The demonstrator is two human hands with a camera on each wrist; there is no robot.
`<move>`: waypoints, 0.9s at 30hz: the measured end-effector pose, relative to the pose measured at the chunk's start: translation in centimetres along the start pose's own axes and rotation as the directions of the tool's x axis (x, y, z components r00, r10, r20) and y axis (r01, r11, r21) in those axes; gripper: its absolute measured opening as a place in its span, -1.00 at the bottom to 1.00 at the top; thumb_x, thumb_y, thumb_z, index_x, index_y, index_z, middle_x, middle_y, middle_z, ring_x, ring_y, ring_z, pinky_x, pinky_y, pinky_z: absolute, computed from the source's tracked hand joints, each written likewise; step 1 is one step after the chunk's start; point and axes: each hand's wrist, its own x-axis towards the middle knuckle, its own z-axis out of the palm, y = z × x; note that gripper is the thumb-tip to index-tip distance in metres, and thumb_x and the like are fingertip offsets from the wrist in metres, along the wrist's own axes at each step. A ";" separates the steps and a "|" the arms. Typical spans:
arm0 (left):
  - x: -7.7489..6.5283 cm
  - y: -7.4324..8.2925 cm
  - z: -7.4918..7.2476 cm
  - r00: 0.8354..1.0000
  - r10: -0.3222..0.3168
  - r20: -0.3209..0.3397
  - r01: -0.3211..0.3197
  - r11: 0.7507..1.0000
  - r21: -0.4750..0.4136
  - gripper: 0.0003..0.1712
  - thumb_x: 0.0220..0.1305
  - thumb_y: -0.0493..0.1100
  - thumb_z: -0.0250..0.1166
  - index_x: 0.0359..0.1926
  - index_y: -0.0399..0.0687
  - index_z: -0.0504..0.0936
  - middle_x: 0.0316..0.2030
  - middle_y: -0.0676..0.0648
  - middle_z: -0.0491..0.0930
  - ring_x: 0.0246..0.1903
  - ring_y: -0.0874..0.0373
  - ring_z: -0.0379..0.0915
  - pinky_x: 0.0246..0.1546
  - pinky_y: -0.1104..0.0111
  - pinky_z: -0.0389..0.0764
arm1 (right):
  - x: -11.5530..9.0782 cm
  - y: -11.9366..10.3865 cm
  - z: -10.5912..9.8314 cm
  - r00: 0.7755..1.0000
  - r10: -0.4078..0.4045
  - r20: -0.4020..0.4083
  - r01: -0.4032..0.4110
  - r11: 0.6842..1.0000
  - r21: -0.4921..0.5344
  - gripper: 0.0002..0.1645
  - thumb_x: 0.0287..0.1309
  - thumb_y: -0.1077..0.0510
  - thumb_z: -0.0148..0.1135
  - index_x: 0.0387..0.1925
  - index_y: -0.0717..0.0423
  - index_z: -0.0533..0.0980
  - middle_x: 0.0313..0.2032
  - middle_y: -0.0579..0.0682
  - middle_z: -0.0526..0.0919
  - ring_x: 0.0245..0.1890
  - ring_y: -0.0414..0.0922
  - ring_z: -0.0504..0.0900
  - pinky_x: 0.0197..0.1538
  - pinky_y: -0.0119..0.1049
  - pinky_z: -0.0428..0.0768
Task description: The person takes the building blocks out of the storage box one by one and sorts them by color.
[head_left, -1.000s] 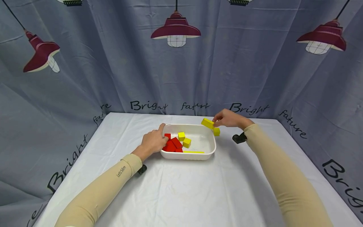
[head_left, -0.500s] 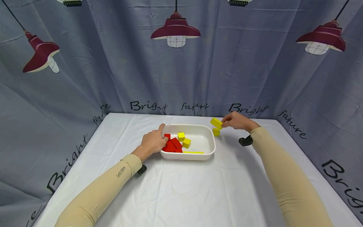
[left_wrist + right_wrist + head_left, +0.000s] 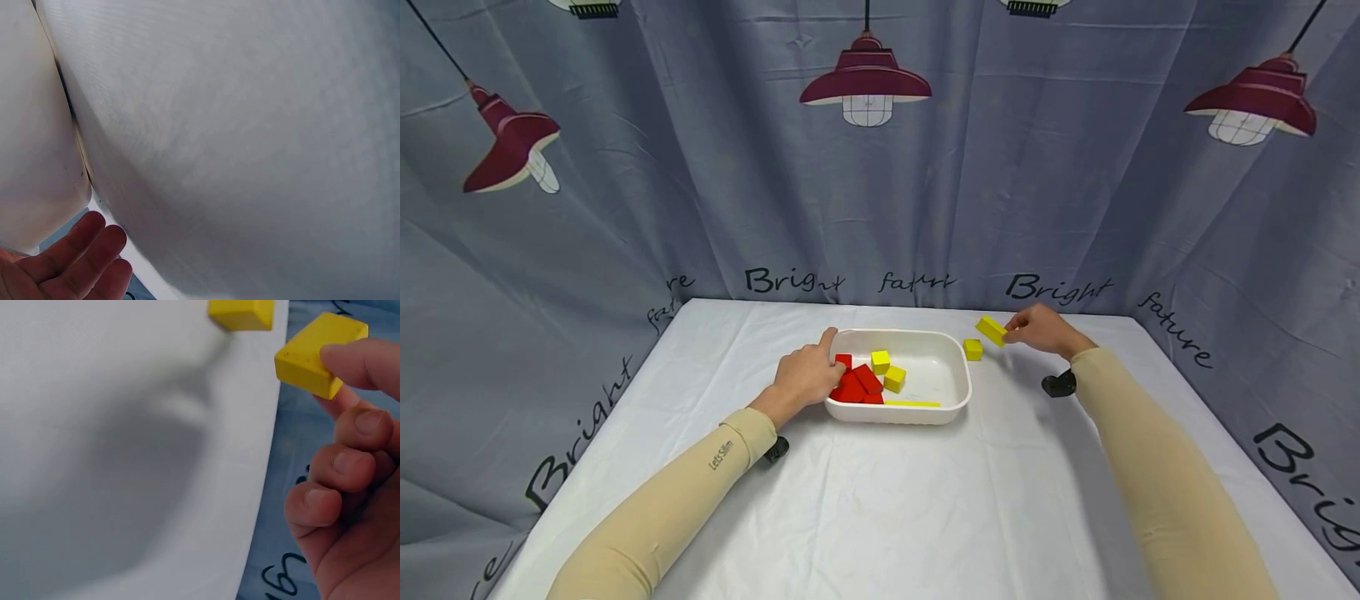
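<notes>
Over the white tray's [image 3: 936, 415] left rim lies my left hand [image 3: 803, 373], thumb inside and fingers outside, holding it. Three of its fingers show beside the tray wall [image 3: 37, 137] in the left wrist view. My right hand [image 3: 1047, 330] pinches a yellow oblong block [image 3: 990, 331] between thumb and index finger, raised above the table right of the tray. The right wrist view shows this block [image 3: 315, 353] tilted, with the other fingers curled. A yellow cube [image 3: 972, 350] stands on the table close to the tray's right end, partly visible in the right wrist view.
Inside the tray, several red blocks [image 3: 859, 385] crowd the left side. Two yellow cubes [image 3: 894, 379] sit right of them, and a thin yellow piece [image 3: 912, 403] shows along the near wall. A white cloth [image 3: 910, 508] covers the table; a grey-blue curtain [image 3: 880, 208] hangs behind.
My right hand has carried the yellow oblong block rightward and a little down, away from the tray's far right corner and past the yellow cube. The left hand and tray have stayed put.
</notes>
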 end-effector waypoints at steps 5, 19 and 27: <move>-0.1 0.1 -0.1 1.000 -0.007 0.005 0.007 1.000 -0.008 -0.21 0.37 0.08 0.05 0.55 0.05 0.08 -0.32 -0.05 0.65 -0.33 -0.02 0.56 -0.20 0.10 0.63 | -0.4 0.9 0.5 1.000 0.025 -0.008 -0.025 1.000 -0.015 -0.52 0.25 0.04 0.31 0.03 0.36 0.61 0.03 0.28 0.66 -0.04 0.12 0.58 0.08 0.04 0.55; 0.0 0.0 0.0 1.000 -0.010 0.005 0.010 1.000 -0.003 -0.20 0.37 0.09 0.05 0.56 0.05 0.08 -0.30 -0.06 0.66 -0.32 -0.02 0.56 -0.19 0.09 0.64 | 0.6 2.6 1.6 0.999 0.038 -0.004 -0.038 0.988 -0.152 -0.68 0.18 0.16 0.34 -0.11 0.31 0.67 -0.13 0.17 0.71 -0.19 0.03 0.55 -0.06 -0.12 0.57; 0.0 0.0 0.0 1.000 -0.008 -0.001 0.008 1.000 -0.006 -0.20 0.37 0.09 0.05 0.56 0.05 0.07 -0.34 -0.04 0.63 -0.32 -0.01 0.56 -0.18 0.10 0.63 | 0.5 2.1 2.2 0.998 0.039 -0.048 -0.049 0.976 -0.213 -0.71 0.12 0.19 0.39 -0.13 0.26 0.69 -0.19 0.14 0.71 -0.24 0.01 0.55 -0.06 -0.08 0.55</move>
